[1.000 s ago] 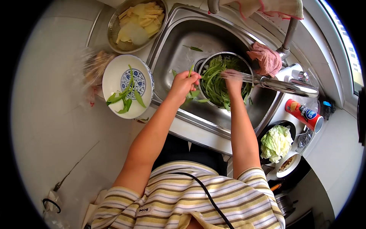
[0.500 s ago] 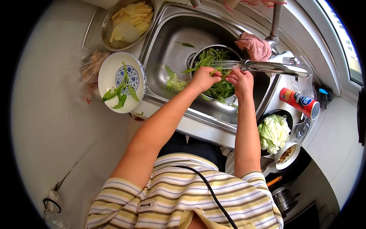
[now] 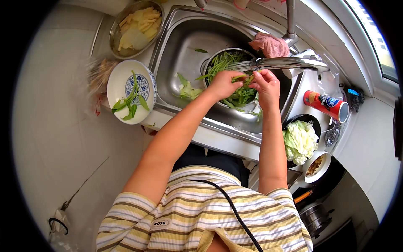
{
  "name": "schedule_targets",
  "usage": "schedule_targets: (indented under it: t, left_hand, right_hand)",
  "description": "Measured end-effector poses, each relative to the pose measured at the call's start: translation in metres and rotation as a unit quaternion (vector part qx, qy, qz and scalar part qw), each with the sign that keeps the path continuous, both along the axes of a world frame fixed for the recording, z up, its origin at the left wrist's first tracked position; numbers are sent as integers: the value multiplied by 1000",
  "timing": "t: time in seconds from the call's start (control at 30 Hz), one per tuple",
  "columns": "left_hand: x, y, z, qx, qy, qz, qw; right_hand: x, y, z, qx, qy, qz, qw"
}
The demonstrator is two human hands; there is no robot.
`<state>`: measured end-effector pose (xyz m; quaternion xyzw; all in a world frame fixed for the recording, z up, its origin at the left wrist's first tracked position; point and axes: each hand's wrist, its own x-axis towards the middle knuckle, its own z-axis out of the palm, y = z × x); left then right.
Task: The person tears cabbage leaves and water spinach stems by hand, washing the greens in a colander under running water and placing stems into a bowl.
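Watching remotely, I judge the work early: the left hand (image 3: 226, 85) and right hand (image 3: 268, 88) each have their grip pinched on a green stem (image 3: 240, 78) above the sink (image 3: 176, 54), most greens (image 3: 223, 63) lie unpicked in the pot (image 3: 218, 53), and few sprigs (image 3: 131, 110) are in the bowl (image 3: 121, 82).

You stand at a white counter (image 3: 218, 143); pale floor (image 3: 58, 126) spreads past its left edge, and daylight enters the white-framed window (image 3: 380, 48) beyond its far right corner.
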<state>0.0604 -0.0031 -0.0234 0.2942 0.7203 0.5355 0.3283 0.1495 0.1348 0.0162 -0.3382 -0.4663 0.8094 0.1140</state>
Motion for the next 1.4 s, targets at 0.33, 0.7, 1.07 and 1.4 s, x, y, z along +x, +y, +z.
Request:
schedule_targets:
  t: [0.33, 0.7, 1.07, 1.4]
  left_hand:
    - [-20, -25, -17, -80, 240, 135, 958]
    - [-42, -14, 89, 5, -19, 77, 997]
    - [-87, -56, 87, -124, 134, 115, 977]
    - [-82, -101, 80, -254, 262, 167, 916]
  right_hand:
    - [1, 12, 34, 6, 80, -21, 997]
    - [-42, -24, 43, -5, 31, 47, 998]
    - [-52, -23, 28, -95, -14, 163, 982]
    - [-79, -48, 23, -196, 11, 158, 968]
